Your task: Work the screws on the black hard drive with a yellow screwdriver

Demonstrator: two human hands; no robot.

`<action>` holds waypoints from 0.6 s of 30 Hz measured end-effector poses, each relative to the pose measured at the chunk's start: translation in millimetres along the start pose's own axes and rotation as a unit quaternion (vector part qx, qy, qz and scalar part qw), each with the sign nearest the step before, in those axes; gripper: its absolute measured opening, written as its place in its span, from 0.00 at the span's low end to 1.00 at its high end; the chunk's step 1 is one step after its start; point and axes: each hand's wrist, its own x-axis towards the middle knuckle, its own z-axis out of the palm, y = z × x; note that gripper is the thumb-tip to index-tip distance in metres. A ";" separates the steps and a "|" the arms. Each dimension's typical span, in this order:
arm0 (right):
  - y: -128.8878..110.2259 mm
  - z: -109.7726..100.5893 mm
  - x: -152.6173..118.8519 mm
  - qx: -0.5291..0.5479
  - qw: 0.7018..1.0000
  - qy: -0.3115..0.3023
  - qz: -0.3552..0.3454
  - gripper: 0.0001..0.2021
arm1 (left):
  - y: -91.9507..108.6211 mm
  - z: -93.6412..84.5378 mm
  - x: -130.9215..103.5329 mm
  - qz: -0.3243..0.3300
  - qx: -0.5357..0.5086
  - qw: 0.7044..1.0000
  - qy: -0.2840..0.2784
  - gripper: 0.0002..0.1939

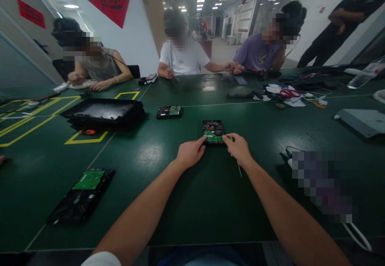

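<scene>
A hard drive with a green circuit board (213,130) lies on the green table in front of me. My left hand (192,152) touches the board's left edge with its index finger, the other fingers curled. At the right edge, my right hand (237,148) has its fingertips on the drive while its fingers are wrapped round a screwdriver (231,139), whose thin shaft points down toward me. Another drive (169,111) rests farther back to the left, and a larger view of a third drive (82,196) shows at the near left.
Black trays (104,111) are stacked at the left, beside an orange tool (87,132). Red scissors (290,93) and paper scraps lie at the back right. A grey device (363,121) stands at the right. Three people sit across the table; another person stands behind.
</scene>
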 end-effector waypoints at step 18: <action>1.4 -3.7 5.6 -0.044 0.997 -0.035 -0.047 0.16 | -1.2 -1.3 -0.2 -0.013 -0.045 0.998 0.030 0.22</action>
